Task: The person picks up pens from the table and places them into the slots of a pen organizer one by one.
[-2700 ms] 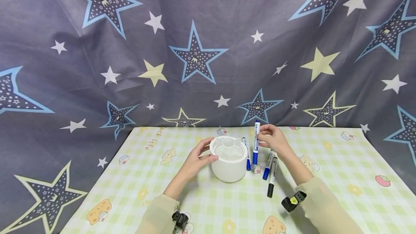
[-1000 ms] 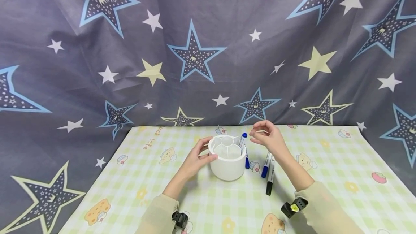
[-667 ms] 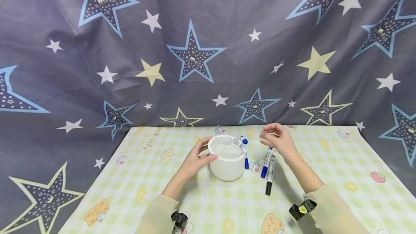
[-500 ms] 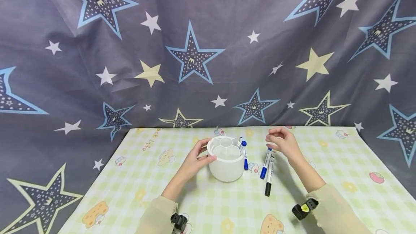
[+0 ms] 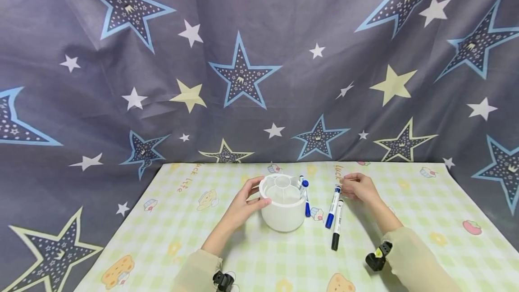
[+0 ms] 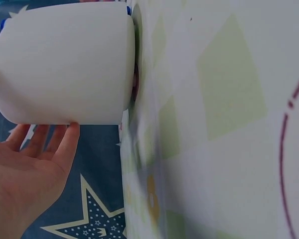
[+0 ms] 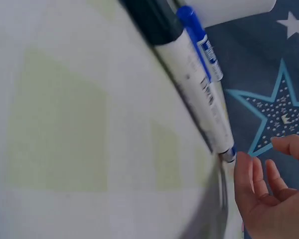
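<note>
My left hand (image 5: pixel 243 204) holds the white round pen holder (image 5: pixel 283 216) at its left side, thumb at the rim, fingers against the wall in the left wrist view. Inside, clear dividers form compartments. A marker with a blue end (image 5: pixel 305 184) leans in the holder's right compartment. On the table right of it lie a blue-capped marker (image 5: pixel 333 207) and a black-capped marker (image 5: pixel 338 226), side by side. My right hand (image 5: pixel 361 188) is at the far end of that blue-capped marker, thumb and fingers apart in the right wrist view, nothing gripped.
Another blue marker (image 5: pixel 307 209) lies close beside the holder's right side, partly hidden by it. A green-checked cloth (image 5: pixel 243 256) covers the table. A dark star-patterned curtain (image 5: pixel 259 130) hangs behind the table's far edge.
My right hand put an upright blue marker into the holder, let it go, and moved right and down to the far end of the lying blue-capped marker. The left hand kept its hold.
</note>
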